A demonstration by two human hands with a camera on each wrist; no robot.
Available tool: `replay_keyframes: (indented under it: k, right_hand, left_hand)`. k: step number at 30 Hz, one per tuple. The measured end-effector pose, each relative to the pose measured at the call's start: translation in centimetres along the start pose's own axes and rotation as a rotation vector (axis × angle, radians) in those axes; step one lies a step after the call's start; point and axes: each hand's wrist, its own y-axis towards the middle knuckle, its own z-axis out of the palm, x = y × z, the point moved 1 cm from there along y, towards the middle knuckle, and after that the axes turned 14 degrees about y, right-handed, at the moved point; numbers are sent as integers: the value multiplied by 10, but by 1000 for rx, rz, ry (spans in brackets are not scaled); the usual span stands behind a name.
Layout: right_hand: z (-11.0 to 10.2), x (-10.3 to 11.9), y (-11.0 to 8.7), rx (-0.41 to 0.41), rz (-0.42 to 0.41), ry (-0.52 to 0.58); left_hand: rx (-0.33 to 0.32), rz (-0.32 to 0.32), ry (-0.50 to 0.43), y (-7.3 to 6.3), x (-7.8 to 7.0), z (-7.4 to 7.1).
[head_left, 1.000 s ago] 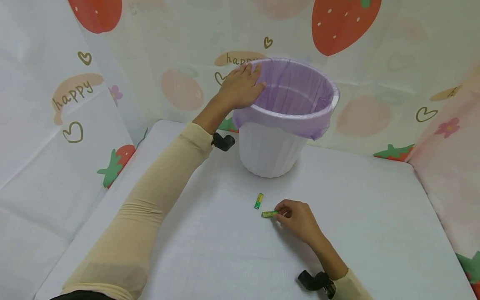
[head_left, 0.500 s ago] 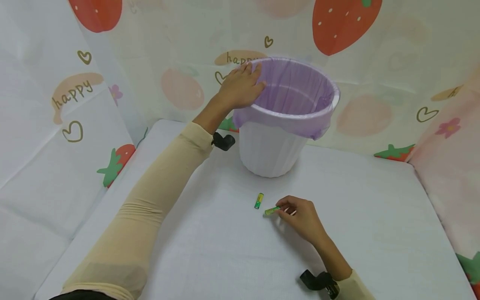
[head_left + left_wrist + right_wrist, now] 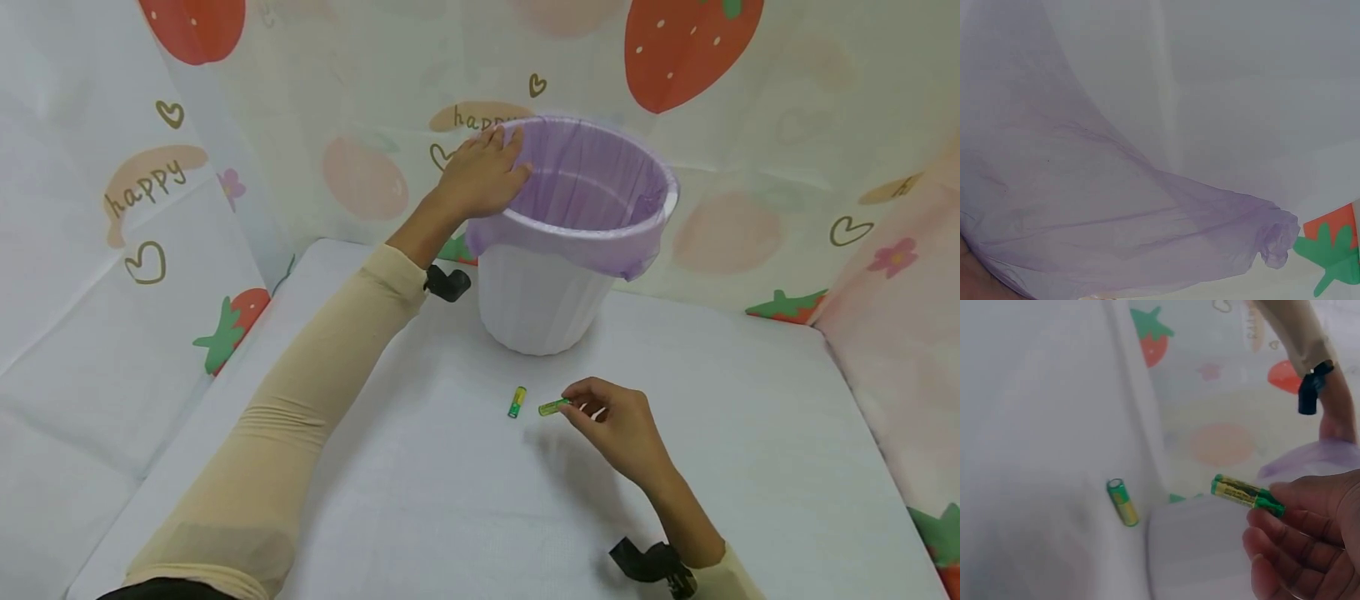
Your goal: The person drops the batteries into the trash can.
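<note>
My right hand (image 3: 618, 429) pinches a green and yellow battery (image 3: 552, 407) between thumb and fingertips, held above the table. A second battery (image 3: 517, 402) lies on the white table just left of it. In the right wrist view, the held battery (image 3: 1244, 492) points away from the fingers. The left hand (image 3: 483, 175) rests on the left rim of a white trash bin (image 3: 543, 300), its fingers spread. A purple bin liner (image 3: 577, 242) is folded over that rim. In the left wrist view, the liner (image 3: 1116, 212) fills much of the picture and only a bit of hand shows.
The bin stands upright near the back of the white-covered table (image 3: 420, 500). Strawberry-print curtains (image 3: 787, 108) hang behind it and along both sides. A black wrist camera mount (image 3: 652, 562) sits on the right wrist, another (image 3: 447, 283) on the left.
The right hand has lifted the pinched battery off the table and moved it slightly forward and right. My left hand, the bin and the other battery have stayed put.
</note>
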Motion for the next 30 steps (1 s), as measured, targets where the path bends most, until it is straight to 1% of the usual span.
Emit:
replay_keyframes:
  k: [8, 17, 24, 30]
  right_hand:
    - [-12, 18, 7, -23, -57, 1]
    - [-30, 47, 22, -12, -165, 3]
    - [-45, 75, 38, -8, -249, -59]
    - [-60, 103, 53, -14, -322, -109]
  left_hand:
    - [11, -4, 11, 2, 0, 1]
    - [16, -1, 13, 3, 2, 2]
    - [20, -3, 13, 2, 1, 1]
    - [10, 0, 24, 3, 1, 1]
